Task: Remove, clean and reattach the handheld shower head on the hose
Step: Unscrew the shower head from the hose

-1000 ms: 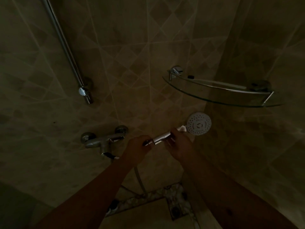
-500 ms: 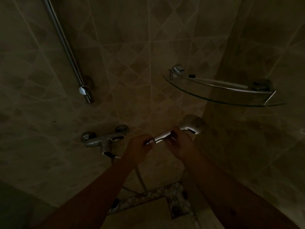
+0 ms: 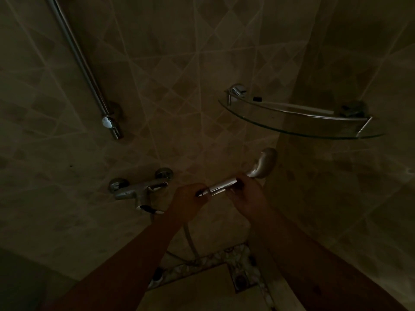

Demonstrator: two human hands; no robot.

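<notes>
In a dim tiled shower corner I hold the chrome handheld shower head (image 3: 262, 163) level in front of me. Its round head points up and right, its back turned to me. My right hand (image 3: 248, 197) is closed around the handle just below the head. My left hand (image 3: 187, 204) grips the hose nut at the handle's lower end. The hose (image 3: 190, 242) drops from under my left hand toward the floor. Whether the nut and the handle are joined is hidden by my fingers.
A chrome mixer tap (image 3: 140, 187) sits on the wall left of my hands. A slanted slide rail (image 3: 84, 63) ends at upper left. A glass corner shelf (image 3: 301, 118) juts out at the right. A patterned tile border and a floor drain (image 3: 240, 280) lie below.
The shower head has rolled around its handle: its white nozzle face, which looked at me a second ago, is now turned away, showing the chrome back. Both hands stay in place.
</notes>
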